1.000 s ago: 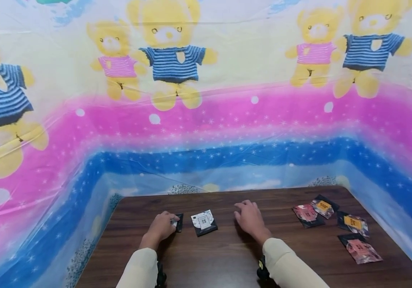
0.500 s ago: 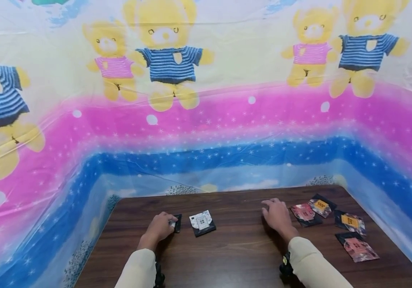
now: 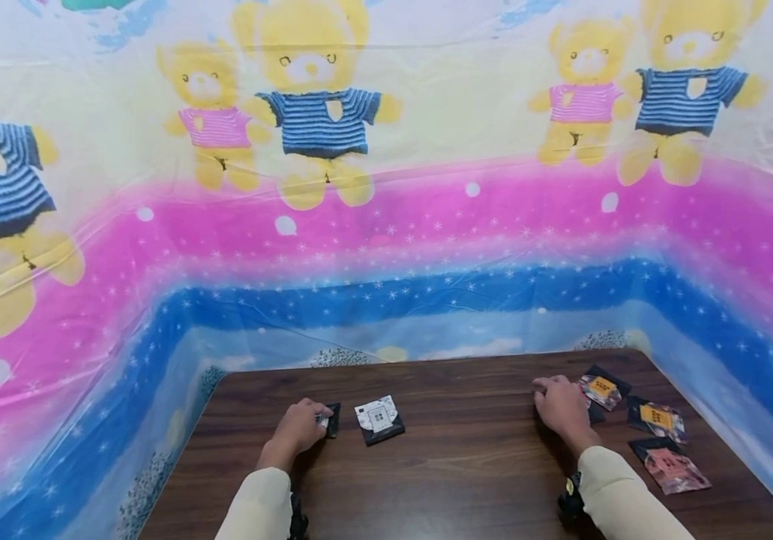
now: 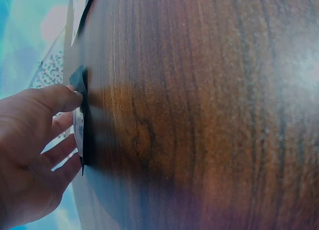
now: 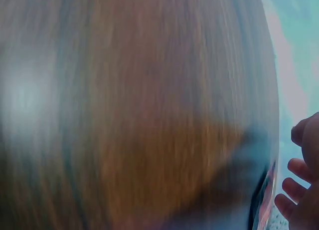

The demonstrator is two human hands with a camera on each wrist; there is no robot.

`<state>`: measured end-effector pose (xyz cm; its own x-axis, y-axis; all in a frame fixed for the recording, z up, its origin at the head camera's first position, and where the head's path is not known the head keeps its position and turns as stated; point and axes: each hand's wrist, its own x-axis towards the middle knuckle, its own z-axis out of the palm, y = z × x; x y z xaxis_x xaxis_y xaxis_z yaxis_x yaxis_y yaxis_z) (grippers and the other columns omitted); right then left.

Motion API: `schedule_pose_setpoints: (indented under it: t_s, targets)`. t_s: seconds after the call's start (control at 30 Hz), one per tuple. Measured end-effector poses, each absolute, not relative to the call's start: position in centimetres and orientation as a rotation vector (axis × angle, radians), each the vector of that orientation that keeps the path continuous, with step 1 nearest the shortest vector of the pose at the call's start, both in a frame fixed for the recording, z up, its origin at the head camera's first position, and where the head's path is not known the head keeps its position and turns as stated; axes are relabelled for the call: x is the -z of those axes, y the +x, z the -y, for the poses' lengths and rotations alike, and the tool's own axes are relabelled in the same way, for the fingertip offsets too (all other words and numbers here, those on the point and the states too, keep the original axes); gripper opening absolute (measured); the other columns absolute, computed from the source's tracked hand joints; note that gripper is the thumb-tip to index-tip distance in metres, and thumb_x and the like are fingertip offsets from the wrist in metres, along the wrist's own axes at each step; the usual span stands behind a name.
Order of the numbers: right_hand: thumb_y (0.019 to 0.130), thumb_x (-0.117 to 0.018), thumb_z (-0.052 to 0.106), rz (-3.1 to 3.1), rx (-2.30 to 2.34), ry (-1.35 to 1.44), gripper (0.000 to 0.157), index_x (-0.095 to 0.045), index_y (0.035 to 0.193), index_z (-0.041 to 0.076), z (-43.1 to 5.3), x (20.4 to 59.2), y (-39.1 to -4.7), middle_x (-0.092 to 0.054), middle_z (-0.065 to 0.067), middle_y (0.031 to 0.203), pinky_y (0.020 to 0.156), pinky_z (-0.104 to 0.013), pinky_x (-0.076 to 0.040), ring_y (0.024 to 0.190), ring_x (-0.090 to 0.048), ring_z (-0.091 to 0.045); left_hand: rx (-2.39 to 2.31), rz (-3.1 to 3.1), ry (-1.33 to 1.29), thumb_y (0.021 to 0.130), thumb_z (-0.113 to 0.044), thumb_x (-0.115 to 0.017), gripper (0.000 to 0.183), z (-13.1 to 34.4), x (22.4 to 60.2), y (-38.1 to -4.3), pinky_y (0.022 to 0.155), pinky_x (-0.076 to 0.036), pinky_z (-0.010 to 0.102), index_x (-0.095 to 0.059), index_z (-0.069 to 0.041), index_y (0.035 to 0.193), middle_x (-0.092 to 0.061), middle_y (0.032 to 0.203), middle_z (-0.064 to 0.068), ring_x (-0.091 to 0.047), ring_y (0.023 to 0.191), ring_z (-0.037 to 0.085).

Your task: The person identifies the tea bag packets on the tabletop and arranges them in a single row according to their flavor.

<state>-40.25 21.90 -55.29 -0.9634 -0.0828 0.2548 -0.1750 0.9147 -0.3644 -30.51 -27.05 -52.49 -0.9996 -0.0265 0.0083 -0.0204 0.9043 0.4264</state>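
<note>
My left hand [image 3: 300, 426] is at a small black-and-white sachet [image 3: 332, 421] on the left of the table. In the left wrist view its thumb and fingertips grip that sachet [image 4: 79, 125], which sits close to the tabletop. Beside it lies another white-and-black sachet [image 3: 380, 420], flat. My right hand [image 3: 564, 409] hovers at the right, its fingers loosely spread and holding nothing. It partly covers a red-and-black sachet [image 3: 595, 412]. In the right wrist view the red-and-black sachet [image 5: 266, 197] shows at the table's edge, near the fingers [image 5: 293, 190].
An orange-labelled sachet [image 3: 602, 387] lies behind the right hand. Farther right are another orange-labelled sachet [image 3: 657, 418] and a pink-labelled one [image 3: 672, 466]. The brown wood-grain table [image 3: 440, 480] ends at a bear-printed cloth [image 3: 393, 225] hanging around its back and sides.
My right hand has moved right across the table, from the middle to over the red-and-black sachet. The left hand stays at its sachet.
</note>
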Motion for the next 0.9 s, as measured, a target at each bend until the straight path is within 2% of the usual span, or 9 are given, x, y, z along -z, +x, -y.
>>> schedule_pose_setpoints:
  t_s: [0.13,0.27,0.53,0.9]
  targets:
    - [0.096,-0.058,0.012,2.826,-0.49,0.233,0.032,-0.072,0.122,0.0,-23.4,55.6,-40.3,-0.065,-0.031,0.122,0.101,-0.065,-0.042,0.115,-0.058,-0.049,0.687,3.057,0.052,0.089,-0.002,-0.068,0.031,26.9,52.2,-30.4,0.094,-0.052,0.054,-0.075,-0.01,0.118,-0.061,0.129,0.02,-0.057,0.117,0.04]
    - [0.096,-0.058,0.012,2.833,-0.426,0.225,0.03,-0.074,0.119,0.001,-24.8,55.9,-40.5,-0.069,-0.029,0.115,0.1,-0.065,-0.042,0.111,-0.06,-0.047,0.688,3.058,0.058,0.09,-0.002,-0.068,0.031,26.9,52.1,-30.3,0.092,-0.052,0.053,-0.075,-0.01,0.119,-0.061,0.13,0.021,-0.058,0.116,0.04]
    - [0.095,-0.059,0.01,2.908,-0.427,0.16,0.035,-0.07,0.127,0.002,-26.7,56.1,-40.0,-0.061,-0.034,0.13,0.101,-0.072,-0.038,0.122,-0.051,-0.055,0.671,3.064,0.043,0.09,-0.003,-0.069,0.03,26.9,52.1,-30.4,0.091,-0.053,0.053,-0.075,-0.011,0.118,-0.061,0.129,0.02,-0.058,0.116,0.039]
    - [0.095,-0.067,0.017,2.886,-0.379,0.309,0.031,-0.073,0.124,0.005,-26.8,55.9,-40.5,-0.068,-0.027,0.124,0.103,-0.074,-0.036,0.121,-0.055,-0.053,0.67,3.065,0.034,0.09,-0.003,-0.068,0.031,27.2,52.4,-30.6,0.094,-0.052,0.055,-0.075,-0.011,0.119,-0.061,0.129,0.02,-0.057,0.116,0.04]
